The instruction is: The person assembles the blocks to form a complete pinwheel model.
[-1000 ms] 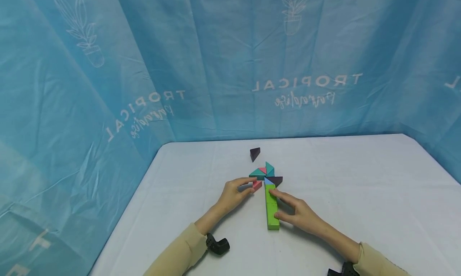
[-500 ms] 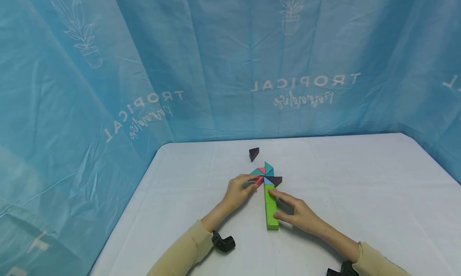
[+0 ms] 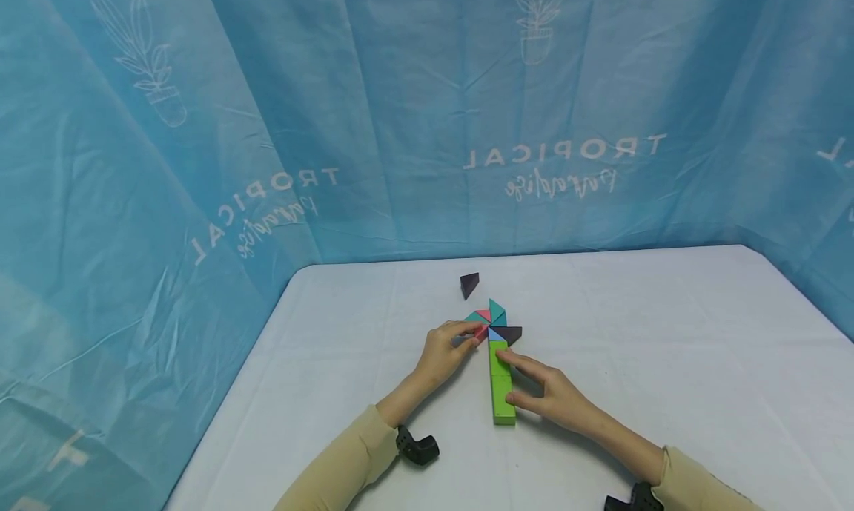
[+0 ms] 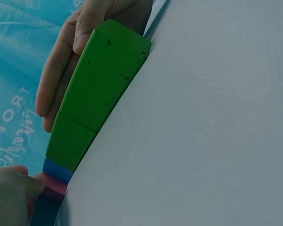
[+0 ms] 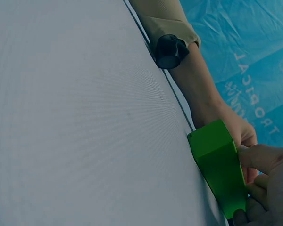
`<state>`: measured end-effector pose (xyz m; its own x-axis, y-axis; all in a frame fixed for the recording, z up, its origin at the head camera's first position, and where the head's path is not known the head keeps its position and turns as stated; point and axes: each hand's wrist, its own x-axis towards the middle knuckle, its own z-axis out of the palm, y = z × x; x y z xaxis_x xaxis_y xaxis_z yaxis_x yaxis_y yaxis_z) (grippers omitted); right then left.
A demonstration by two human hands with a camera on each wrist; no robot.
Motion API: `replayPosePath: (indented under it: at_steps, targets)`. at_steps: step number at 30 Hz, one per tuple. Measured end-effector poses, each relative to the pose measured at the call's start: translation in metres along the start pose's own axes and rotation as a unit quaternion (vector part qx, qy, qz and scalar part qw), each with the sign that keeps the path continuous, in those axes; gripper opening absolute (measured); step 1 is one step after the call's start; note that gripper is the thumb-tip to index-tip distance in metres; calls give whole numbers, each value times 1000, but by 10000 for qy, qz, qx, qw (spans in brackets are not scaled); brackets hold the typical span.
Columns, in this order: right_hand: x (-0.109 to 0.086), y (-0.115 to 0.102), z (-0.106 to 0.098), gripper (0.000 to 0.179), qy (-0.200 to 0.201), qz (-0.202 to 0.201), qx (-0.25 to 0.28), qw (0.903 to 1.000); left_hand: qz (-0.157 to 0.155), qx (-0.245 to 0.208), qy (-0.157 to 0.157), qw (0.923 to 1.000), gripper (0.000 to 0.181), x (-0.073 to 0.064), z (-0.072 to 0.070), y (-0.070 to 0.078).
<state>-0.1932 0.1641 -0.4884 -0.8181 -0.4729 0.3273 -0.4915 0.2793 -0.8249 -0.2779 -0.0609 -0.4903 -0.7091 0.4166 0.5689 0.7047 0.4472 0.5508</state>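
In the head view my left hand (image 3: 440, 354) pinches a red triangular block (image 3: 480, 334) between thumb and fingers, against the left side of a pinwheel of coloured triangles. A blue triangular block (image 3: 495, 335), a dark triangular block (image 3: 511, 334) and a teal triangular block (image 3: 497, 310) meet around its centre. Two green blocks (image 3: 503, 400) run end to end toward me from the blue one. My right hand (image 3: 557, 396) touches their right side with thumb and index finger; the left wrist view shows its other fingers extended. My left fingers partly cover another teal triangular block (image 3: 474, 317).
A loose dark triangular block (image 3: 470, 285) lies beyond the pinwheel. Everything rests on a white-covered table (image 3: 634, 333). A blue printed curtain (image 3: 414, 110) hangs behind and beside the table. Black wrist cameras sit at both sleeves.
My left hand has moved slightly right and away from me, bringing the red triangular block from a gap up against the pinwheel. My right hand stays at the green blocks.
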Motion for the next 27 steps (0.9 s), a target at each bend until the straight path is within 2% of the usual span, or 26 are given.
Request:
replayPosePath:
  at_steps: [6,12,15,18,22,25,27]
  targets:
    - [0,-3,0,61,-11,-10,-40,10000,32,39,41,10000,31,1,1,0]
    - [1,-25,-2,60,9,-17,15,10000,53,67,18,10000,30,2,-1,-1]
    - [1,-34,-5,58,-47,45,16,10000,88,-56,49,9999,29,7,-6,0]
    - [0,-37,-7,58,-82,116,-20,9999,14,-319,161,9994,28,20,-17,0]
    - [0,-37,-8,58,-18,142,12,9999,-436,-844,439,9945,29,46,-31,-7]
    - [0,-36,-6,58,-23,109,129,9999,-1027,-1329,663,9836,33,61,-35,-21]
    - [0,-35,-4,58,-72,75,200,9997,-1405,-1559,679,9754,37,66,-35,-31]
